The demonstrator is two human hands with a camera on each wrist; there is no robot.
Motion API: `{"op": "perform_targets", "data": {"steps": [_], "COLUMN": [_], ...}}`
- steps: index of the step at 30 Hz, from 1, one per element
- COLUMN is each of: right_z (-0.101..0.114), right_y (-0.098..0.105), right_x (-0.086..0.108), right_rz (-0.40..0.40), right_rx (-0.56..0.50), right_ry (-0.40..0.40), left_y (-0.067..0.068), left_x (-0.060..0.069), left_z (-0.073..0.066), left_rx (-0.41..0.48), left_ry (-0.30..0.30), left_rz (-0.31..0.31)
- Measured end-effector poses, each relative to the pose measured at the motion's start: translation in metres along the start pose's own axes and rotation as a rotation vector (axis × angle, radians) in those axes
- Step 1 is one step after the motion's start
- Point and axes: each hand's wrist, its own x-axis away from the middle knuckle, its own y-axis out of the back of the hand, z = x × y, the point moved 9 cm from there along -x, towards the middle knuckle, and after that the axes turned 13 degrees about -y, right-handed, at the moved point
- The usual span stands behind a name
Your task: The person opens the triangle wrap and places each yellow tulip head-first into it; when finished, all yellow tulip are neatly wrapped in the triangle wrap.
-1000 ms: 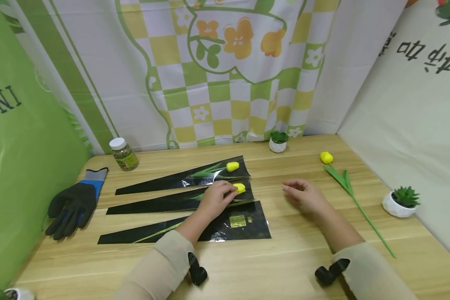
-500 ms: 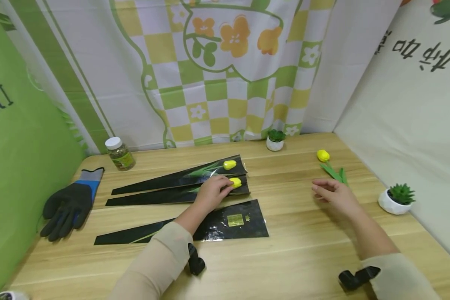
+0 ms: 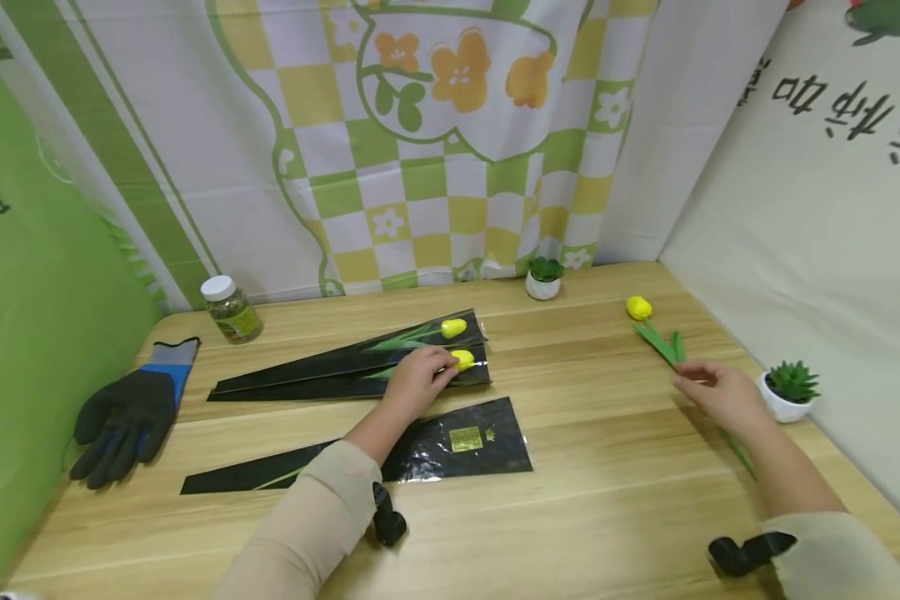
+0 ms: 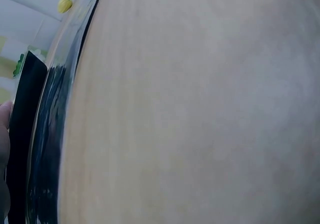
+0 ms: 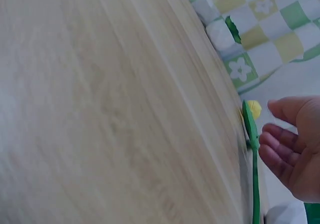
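Note:
In the head view my left hand [image 3: 418, 382] pinches a yellow tulip [image 3: 462, 360] in a black wrapping sleeve [image 3: 412, 385] at its wide end. Against that sleeve's far side lies another black sleeve [image 3: 390, 351] with a yellow tulip [image 3: 453, 327]. A third, flat black sleeve [image 3: 435, 446] with a gold label lies nearer, partly behind the left forearm. My right hand [image 3: 723, 396] hovers at the stem of a loose yellow tulip [image 3: 639, 308]. In the right wrist view its thumb and fingers are apart, beside the green stem [image 5: 255, 184].
A dark work glove [image 3: 129, 425] lies at the left, below a white-lidded jar [image 3: 231, 310]. Small potted succulents stand at the back [image 3: 543, 279] and at the right edge [image 3: 789, 392]. Printed curtains [image 3: 450, 167] close off the table's back and sides.
My left hand has slid the wrapped tulip away from me, up against the back sleeve. My right hand has moved right to the loose tulip's stem. The head view has shifted slightly.

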Motion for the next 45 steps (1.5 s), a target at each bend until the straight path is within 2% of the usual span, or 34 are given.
{"op": "perform_targets", "data": {"steps": [5, 11, 20, 26, 31, 37, 42, 45], "right_z": [-0.015, -0.022, -0.023, -0.021, -0.020, -0.013, 0.004, 0.019], "right_y": [0.004, 0.004, 0.003, 0.003, 0.004, 0.001, -0.014, -0.026], "right_x": [-0.001, -0.003, -0.007, -0.008, -0.005, -0.005, -0.004, -0.002], "right_rz": [-0.022, -0.035, -0.003, -0.015, 0.000, 0.041, 0.146, 0.200], "right_rx": [0.118, 0.224, 0.262, 0.256, 0.183, 0.043, -0.246, -0.429], "right_ry": [-0.020, -0.039, -0.071, -0.049, -0.048, -0.068, -0.119, -0.121], "left_y": [0.000, 0.001, 0.003, 0.004, 0.006, 0.011, 0.012, 0.010], "left_x": [0.001, 0.001, 0.002, 0.001, 0.004, 0.021, 0.031, 0.036], "left_z": [-0.001, -0.001, -0.003, -0.009, -0.012, -0.017, -0.033, -0.044], "left_rx": [0.002, -0.007, -0.011, -0.019, -0.013, 0.053, 0.100, 0.141], "left_ry": [-0.014, -0.019, -0.012, -0.029, -0.012, 0.056, 0.037, 0.027], "left_rz": [0.005, 0.002, 0.016, 0.037, 0.040, -0.011, -0.068, -0.078]}}
